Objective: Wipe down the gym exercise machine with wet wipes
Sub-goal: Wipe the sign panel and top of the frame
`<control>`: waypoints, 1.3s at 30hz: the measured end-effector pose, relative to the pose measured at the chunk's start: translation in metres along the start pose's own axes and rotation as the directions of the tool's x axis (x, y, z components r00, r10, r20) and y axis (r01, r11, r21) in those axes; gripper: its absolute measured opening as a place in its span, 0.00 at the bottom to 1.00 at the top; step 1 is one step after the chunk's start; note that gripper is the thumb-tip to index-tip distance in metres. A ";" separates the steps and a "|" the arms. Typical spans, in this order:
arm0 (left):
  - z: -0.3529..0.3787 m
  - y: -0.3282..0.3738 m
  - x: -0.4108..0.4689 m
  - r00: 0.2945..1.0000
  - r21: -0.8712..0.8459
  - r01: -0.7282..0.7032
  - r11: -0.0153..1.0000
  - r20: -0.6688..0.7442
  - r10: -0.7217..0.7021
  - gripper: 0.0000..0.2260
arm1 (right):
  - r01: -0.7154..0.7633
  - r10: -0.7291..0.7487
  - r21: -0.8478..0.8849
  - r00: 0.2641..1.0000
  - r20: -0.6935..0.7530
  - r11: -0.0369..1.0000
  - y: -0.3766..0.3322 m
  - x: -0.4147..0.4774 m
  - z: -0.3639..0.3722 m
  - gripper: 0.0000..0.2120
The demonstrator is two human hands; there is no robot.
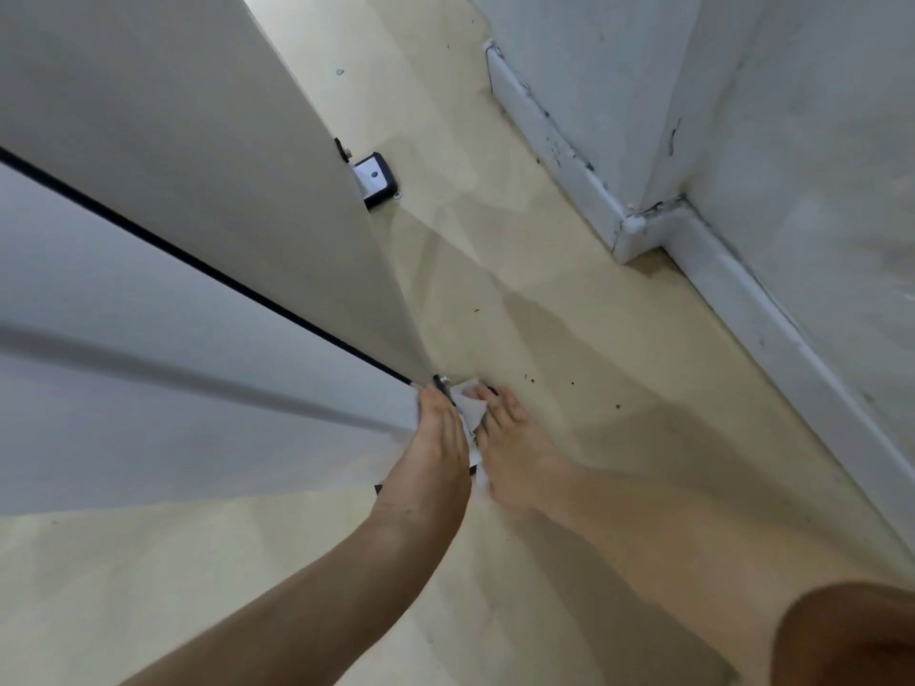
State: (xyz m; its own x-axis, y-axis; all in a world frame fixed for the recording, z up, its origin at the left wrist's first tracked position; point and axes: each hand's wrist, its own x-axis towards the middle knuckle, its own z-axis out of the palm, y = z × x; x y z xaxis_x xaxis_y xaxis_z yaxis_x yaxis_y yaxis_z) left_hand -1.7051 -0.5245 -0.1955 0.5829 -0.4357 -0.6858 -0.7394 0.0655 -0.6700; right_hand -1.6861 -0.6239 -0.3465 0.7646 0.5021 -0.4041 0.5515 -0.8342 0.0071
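Observation:
The gym machine's pale grey cover panels fill the left side and taper down to a bottom corner near the floor. A white wet wipe lies crumpled over the machine's foot at that corner, with a black bolt just above it. My left hand rests with straight fingers against the panel's lower edge, left of the wipe. My right hand presses the wipe from the right with extended fingers. The foot under the wipe is mostly hidden.
A second machine foot, a black-edged plate, sits on the beige floor further back. A scuffed white skirting board and wall corner stand close on the right. Dark crumbs dot the floor. My knee shows at the lower right.

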 end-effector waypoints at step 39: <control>0.057 0.098 0.014 0.970 -0.984 0.093 0.154 0.054 -0.238 0.35 | -0.166 0.302 0.487 0.929 -0.214 0.857 -0.075 -0.043 0.018 0.15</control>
State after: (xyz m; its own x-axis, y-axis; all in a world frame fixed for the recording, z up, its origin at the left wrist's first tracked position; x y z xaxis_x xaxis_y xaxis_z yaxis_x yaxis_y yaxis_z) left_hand -1.7502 -0.4730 -0.2865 0.7593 -0.3893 -0.5214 -0.3913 -0.9134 0.1121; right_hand -1.7666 -0.5868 -0.3461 0.9483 0.2632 -0.1774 0.1829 -0.9099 -0.3724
